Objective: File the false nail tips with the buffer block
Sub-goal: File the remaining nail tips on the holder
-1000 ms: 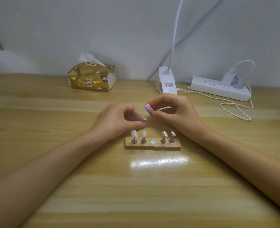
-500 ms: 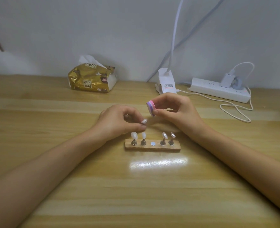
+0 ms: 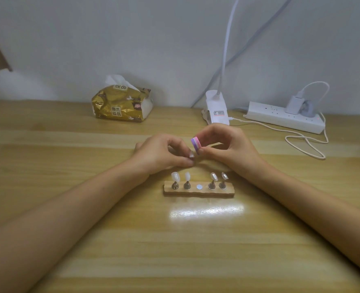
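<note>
One false nail tip (image 3: 191,154) is off the rack, pinched between thumb and fingers of the left hand (image 3: 162,154), low over the table (image 3: 69,208) just behind the wooden stand (image 3: 198,193). We cannot tell whether its metal peg is in the pinch with it. The buffer block (image 3: 196,145), layered pink and purple, is gripped by the right hand (image 3: 227,150) between thumb and fingertips. Its lower edge meets the tip or sits just beside it; we cannot say which.

Four more tips (image 3: 175,177) stand upright on pegs in the stand, two on either side of a bare round seat (image 3: 199,187), where we judge the held one belongs.

What worries us is the hold. The tip is small and slick, and a hard or skewed stroke could twist it out of the pinch or bend it. The block could also scrape the left fingertips, which crowd the tip. Both wrists hang near the stand, so a dropped forearm could knock the pegs over.

Along the wall, well apart, lie a tissue pack (image 3: 122,103), a lamp clamp (image 3: 216,112) and a power strip (image 3: 284,119).
</note>
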{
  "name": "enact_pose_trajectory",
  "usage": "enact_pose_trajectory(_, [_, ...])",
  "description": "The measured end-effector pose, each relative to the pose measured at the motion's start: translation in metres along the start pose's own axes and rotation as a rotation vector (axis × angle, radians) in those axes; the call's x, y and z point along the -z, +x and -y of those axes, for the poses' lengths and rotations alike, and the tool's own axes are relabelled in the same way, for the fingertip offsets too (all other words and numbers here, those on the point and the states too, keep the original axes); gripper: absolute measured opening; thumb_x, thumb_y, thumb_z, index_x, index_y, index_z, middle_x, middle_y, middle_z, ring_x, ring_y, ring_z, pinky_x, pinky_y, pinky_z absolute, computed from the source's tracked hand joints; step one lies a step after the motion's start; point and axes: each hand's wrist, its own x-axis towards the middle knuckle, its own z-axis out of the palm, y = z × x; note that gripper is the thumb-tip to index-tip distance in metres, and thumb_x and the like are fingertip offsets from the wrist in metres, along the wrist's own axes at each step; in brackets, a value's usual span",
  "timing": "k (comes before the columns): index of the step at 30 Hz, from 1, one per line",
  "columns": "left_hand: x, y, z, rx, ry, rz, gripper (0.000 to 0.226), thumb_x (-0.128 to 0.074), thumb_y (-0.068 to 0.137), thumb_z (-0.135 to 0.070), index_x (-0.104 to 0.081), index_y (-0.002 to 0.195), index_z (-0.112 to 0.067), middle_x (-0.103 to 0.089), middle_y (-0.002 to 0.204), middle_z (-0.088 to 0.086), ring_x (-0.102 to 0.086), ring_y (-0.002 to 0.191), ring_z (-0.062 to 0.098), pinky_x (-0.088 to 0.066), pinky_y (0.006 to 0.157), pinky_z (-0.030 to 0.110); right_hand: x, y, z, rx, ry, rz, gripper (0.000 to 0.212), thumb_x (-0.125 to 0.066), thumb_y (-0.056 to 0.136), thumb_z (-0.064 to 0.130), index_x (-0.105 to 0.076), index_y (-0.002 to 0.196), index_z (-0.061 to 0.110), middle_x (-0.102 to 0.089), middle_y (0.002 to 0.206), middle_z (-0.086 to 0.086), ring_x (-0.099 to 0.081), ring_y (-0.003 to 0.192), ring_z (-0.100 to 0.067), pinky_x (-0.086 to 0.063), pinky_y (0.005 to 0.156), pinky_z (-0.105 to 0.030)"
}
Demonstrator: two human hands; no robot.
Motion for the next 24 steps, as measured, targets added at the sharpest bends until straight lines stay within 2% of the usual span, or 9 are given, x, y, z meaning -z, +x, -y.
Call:
enact_pose_trajectory(3, [-0.0053, 0.0011, -0.0022, 0.003, 0.026, -0.075, 0.015, -0.087, 0.066, -0.042, -0.072, 0.069, -0.042, -0.064, 0.063, -0.033, -0.059, 0.081, -0.008, -0.038, 0.107, 0.047, 0.001, -0.0014, 0.0007, 0.016, 0.025, -0.013, 0.017, -0.074, 0.085, -0.004, -0.073, 0.101, 0.003, -0.075, 0.097, -0.008, -0.072, 0.094, -0.023, -0.059, 0.089, -0.045])
enact_pose_trajectory(6, [-0.0066, -0.0001, -0.0017, 0.003, 0.024, -0.094, 0.016, -0.086, 0.066, -0.045, -0.071, 0.071, -0.049, -0.067, 0.067, -0.032, -0.061, 0.082, -0.007, -0.039, 0.106, 0.046, -0.0002, -0.0027, 0.002, 0.104, -0.016, -0.042, 0.016, -0.073, 0.087, -0.001, -0.075, 0.101, 0.006, -0.075, 0.097, -0.004, -0.072, 0.093, -0.017, -0.059, 0.088, -0.035])
enact_pose_trajectory(8, [-0.0068, 0.0, -0.0023, -0.001, 0.023, -0.098, 0.015, -0.085, 0.066, -0.046, -0.071, 0.069, -0.05, -0.065, 0.062, -0.03, -0.058, 0.077, -0.006, -0.04, 0.105, 0.046, -0.0018, -0.0022, 0.0017, 0.149, -0.101, -0.022, 0.016, -0.074, 0.087, 0.001, -0.076, 0.101, 0.006, -0.076, 0.096, -0.002, -0.071, 0.091, -0.012, -0.057, 0.086, -0.028])
enact_pose_trajectory(11, [-0.0075, 0.0004, -0.0024, -0.002, 0.031, -0.11, 0.016, -0.085, 0.066, -0.047, -0.07, 0.068, -0.051, -0.063, 0.058, -0.03, -0.055, 0.075, -0.007, -0.04, 0.104, 0.046, -0.003, -0.0016, 0.0009, 0.139, -0.165, -0.007, 0.017, -0.075, 0.085, 0.0, -0.077, 0.101, 0.006, -0.076, 0.095, -0.003, -0.071, 0.09, -0.01, -0.056, 0.087, -0.026])
enact_pose_trajectory(13, [-0.0077, 0.0004, -0.001, -0.005, 0.021, -0.115, 0.015, -0.085, 0.066, -0.046, -0.072, 0.071, -0.048, -0.065, 0.062, -0.029, -0.056, 0.077, -0.008, -0.04, 0.105, 0.047, -0.0047, -0.0028, 0.0015, 0.198, -0.191, -0.024, 0.013, -0.075, 0.087, 0.006, -0.077, 0.1, 0.007, -0.075, 0.095, -0.003, -0.069, 0.089, -0.009, -0.055, 0.085, -0.024])
enact_pose_trajectory(15, [-0.0075, 0.0005, 0.0, -0.007, 0.011, -0.116, 0.014, -0.086, 0.066, -0.046, -0.074, 0.073, -0.046, -0.069, 0.068, -0.027, -0.059, 0.083, -0.005, -0.039, 0.105, 0.048, -0.006, -0.0032, 0.0022, 0.249, -0.216, -0.019, 0.012, -0.074, 0.088, 0.008, -0.077, 0.099, 0.01, -0.073, 0.096, -0.004, -0.067, 0.091, -0.011, -0.054, 0.086, -0.027])
enact_pose_trajectory(18, [-0.0079, 0.0012, 0.0007, -0.007, 0.02, -0.113, 0.013, -0.086, 0.066, -0.046, -0.074, 0.069, -0.043, -0.066, 0.063, -0.029, -0.058, 0.08, -0.004, -0.04, 0.105, 0.048, -0.0041, -0.0034, 0.0011, 0.228, -0.202, -0.014, 0.012, -0.075, 0.087, 0.007, -0.077, 0.099, 0.009, -0.075, 0.096, -0.002, -0.068, 0.092, -0.014, -0.054, 0.088, -0.037])
enact_pose_trajectory(21, [-0.0079, 0.002, 0.0014, 0.005, 0.02, -0.114, 0.013, -0.086, 0.065, -0.048, -0.074, 0.069, -0.044, -0.064, 0.061, -0.033, -0.056, 0.08, -0.004, -0.04, 0.104, 0.046, -0.0047, -0.0026, -0.0007, 0.292, -0.251, -0.01, 0.015, -0.075, 0.086, 0.003, -0.077, 0.1, 0.008, -0.073, 0.097, -0.004, -0.067, 0.092, -0.016, -0.054, 0.086, -0.033])
enact_pose_trajectory(24, [-0.0086, 0.0019, 0.0014, 0.006, 0.027, -0.119, 0.014, -0.085, 0.064, -0.048, -0.075, 0.071, -0.042, -0.067, 0.063, -0.027, -0.06, 0.082, -0.003, -0.04, 0.104, 0.046, -0.0018, -0.0018, -0.0001, 0.233, -0.186, -0.01, 0.015, -0.076, 0.085, 0.002, -0.078, 0.099, 0.008, -0.074, 0.098, -0.006, -0.069, 0.094, -0.016, -0.055, 0.09, -0.034])
